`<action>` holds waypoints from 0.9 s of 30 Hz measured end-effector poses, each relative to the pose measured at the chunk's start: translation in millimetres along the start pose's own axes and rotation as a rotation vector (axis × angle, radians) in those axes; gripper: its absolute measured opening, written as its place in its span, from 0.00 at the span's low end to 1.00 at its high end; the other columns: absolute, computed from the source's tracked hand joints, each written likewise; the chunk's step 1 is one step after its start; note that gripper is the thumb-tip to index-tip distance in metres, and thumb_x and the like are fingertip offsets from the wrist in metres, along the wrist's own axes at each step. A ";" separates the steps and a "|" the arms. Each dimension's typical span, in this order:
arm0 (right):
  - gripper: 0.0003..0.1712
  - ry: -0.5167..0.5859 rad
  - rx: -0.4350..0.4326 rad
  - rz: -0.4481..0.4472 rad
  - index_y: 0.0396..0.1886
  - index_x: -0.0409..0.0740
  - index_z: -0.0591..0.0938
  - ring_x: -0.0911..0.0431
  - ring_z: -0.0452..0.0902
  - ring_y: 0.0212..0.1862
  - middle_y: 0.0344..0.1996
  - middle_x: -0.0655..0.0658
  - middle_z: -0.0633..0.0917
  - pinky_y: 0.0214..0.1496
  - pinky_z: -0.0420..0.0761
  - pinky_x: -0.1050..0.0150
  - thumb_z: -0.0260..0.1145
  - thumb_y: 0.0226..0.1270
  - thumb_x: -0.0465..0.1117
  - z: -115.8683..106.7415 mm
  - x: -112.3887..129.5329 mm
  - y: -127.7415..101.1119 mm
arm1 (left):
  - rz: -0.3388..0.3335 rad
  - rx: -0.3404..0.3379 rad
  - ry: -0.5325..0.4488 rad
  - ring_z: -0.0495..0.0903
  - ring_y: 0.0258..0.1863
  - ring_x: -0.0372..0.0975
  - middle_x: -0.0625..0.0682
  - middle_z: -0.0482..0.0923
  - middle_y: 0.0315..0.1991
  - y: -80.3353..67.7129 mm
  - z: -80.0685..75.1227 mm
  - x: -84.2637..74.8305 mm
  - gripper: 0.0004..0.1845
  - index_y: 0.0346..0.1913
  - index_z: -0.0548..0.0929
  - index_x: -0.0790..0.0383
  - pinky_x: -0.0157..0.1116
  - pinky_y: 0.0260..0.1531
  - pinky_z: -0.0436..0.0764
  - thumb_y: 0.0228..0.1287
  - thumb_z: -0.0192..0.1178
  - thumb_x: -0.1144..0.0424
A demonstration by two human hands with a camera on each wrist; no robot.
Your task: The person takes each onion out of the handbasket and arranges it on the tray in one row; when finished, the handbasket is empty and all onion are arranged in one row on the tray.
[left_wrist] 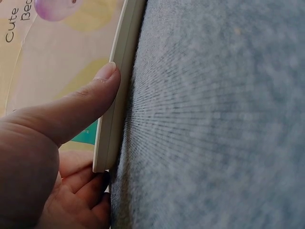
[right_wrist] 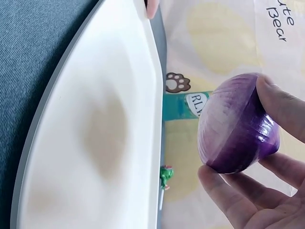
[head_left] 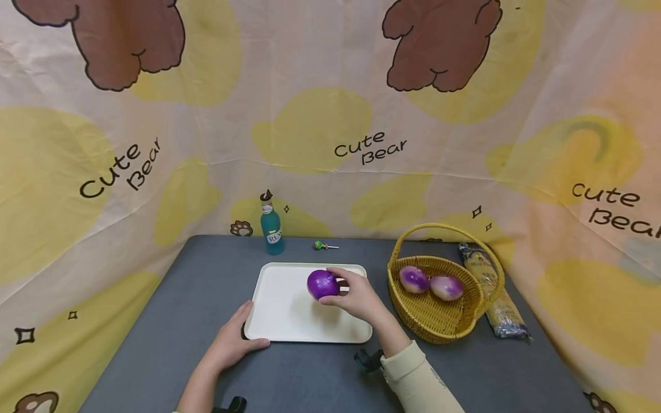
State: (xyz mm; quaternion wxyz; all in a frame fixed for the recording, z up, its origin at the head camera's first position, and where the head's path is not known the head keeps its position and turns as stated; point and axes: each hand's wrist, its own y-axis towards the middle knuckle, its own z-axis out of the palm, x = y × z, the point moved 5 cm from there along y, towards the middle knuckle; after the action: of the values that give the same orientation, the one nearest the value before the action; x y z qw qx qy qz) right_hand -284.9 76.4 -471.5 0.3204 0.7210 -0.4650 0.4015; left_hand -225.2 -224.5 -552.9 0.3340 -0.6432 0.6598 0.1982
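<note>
The purple onion point(head_left: 322, 284) hangs just above the white tray point(head_left: 289, 310), over its far right part, held in the right hand point(head_left: 358, 298). In the right wrist view the onion point(right_wrist: 236, 124) is clear of the tray point(right_wrist: 90, 133), with the thumb on one side and the fingers point(right_wrist: 238, 195) curled under and behind it, so this grip pinches the onion.

The left hand point(head_left: 234, 338) holds the tray's near left corner. In the left wrist view the thumb point(left_wrist: 71, 109) lies flat along the tray's top rim point(left_wrist: 116, 95) while the fingers point(left_wrist: 83, 191) curl under the corner against the grey counter point(left_wrist: 214, 119), so this grip pinches the tray edge.

The tray lies flat on the grey counter point(head_left: 170, 321), near its middle. To its right, just beside it, stands a yellow wicker basket point(head_left: 439, 321) with a hoop handle; inside lie two purple and white onions point(head_left: 430, 283), side by side. Beyond the basket on the right lies a long clear packet point(head_left: 490, 292), partly behind the basket's rim. At the far edge of the counter stands a blue bottle point(head_left: 271, 229), upright, and a little to its right lies a small lollipop point(head_left: 321, 246). A cloth backdrop point(head_left: 330, 115) printed with bears and yellow patches rises behind and at both sides.
</note>
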 end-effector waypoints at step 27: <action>0.41 -0.031 0.039 0.007 0.68 0.50 0.78 0.45 0.82 0.58 0.61 0.45 0.83 0.56 0.84 0.51 0.82 0.53 0.50 35.0 12.3 21.2 | -0.013 -0.008 0.034 0.53 0.77 0.64 0.68 0.51 0.79 1.6 0.1 0.3 0.64 0.80 0.52 0.65 0.65 0.69 0.60 0.49 0.76 0.39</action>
State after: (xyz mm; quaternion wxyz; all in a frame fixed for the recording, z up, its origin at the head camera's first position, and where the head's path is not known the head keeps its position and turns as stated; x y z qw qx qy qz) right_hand -291.7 34.3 -475.3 0.2975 0.7315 -0.4646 0.4007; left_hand -226.8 -224.5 -553.4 0.3215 -0.6523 0.6602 0.1879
